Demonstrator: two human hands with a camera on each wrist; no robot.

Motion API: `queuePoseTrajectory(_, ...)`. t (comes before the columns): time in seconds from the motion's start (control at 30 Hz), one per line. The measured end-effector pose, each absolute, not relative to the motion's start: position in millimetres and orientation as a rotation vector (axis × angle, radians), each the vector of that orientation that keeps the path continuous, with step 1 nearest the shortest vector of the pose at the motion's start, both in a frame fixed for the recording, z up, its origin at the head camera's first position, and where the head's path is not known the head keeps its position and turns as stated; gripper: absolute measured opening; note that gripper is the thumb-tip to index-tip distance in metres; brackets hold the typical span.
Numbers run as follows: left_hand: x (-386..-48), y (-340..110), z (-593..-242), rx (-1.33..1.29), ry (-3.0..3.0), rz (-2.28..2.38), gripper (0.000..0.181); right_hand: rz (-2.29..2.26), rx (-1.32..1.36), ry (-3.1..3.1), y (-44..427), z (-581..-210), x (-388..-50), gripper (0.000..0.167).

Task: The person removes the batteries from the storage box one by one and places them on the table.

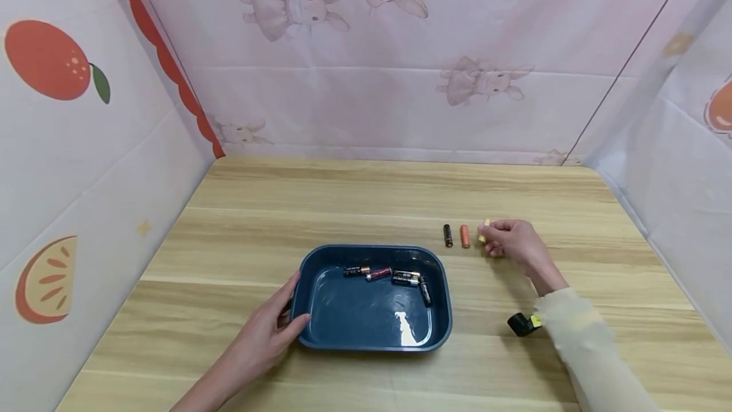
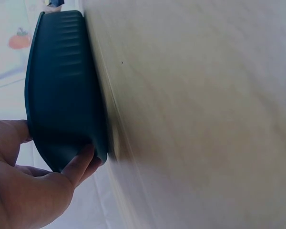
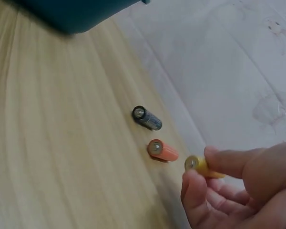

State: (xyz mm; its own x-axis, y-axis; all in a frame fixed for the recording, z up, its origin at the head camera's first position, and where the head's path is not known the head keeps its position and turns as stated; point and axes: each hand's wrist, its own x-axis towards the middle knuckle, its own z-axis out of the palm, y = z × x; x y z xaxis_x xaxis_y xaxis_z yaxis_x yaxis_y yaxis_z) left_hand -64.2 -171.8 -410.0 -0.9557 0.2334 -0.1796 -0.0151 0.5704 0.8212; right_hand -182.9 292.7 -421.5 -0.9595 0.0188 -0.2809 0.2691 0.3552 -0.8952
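Note:
A yellow battery (image 1: 484, 231) is pinched between the thumb and fingers of my right hand (image 1: 517, 243); the right wrist view shows the yellow battery (image 3: 198, 165) with its end facing the camera. To its left, an orange battery (image 1: 465, 236) and a black battery (image 1: 448, 235) stand or lie side by side on the table. My left hand (image 1: 265, 329) grips the left side of a dark blue tray (image 1: 372, 346), thumb at the rim. Inside the tray lie several batteries, among them a dark red one (image 1: 379, 274).
A black object with a yellow label (image 1: 521, 324) lies on the wooden table (image 1: 343, 196) beside my right sleeve. Fabric walls with printed rabbits and fruit stand behind the table and at both sides.

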Motion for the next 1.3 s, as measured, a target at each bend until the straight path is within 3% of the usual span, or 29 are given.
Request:
queuePoseTrajectory(0.47,-64.0,-171.5,-410.1,0.182,2.545,1.341,0.076,-1.218,0.296,2.78,280.5,-429.8,-185.1,0.035)
queuePoseTrajectory(1.3,-62.0,-171.9,-408.0,0.146,2.546,1.29,0.076,-1.167,0.346,2.81,276.2,-430.6,-182.1,0.039)
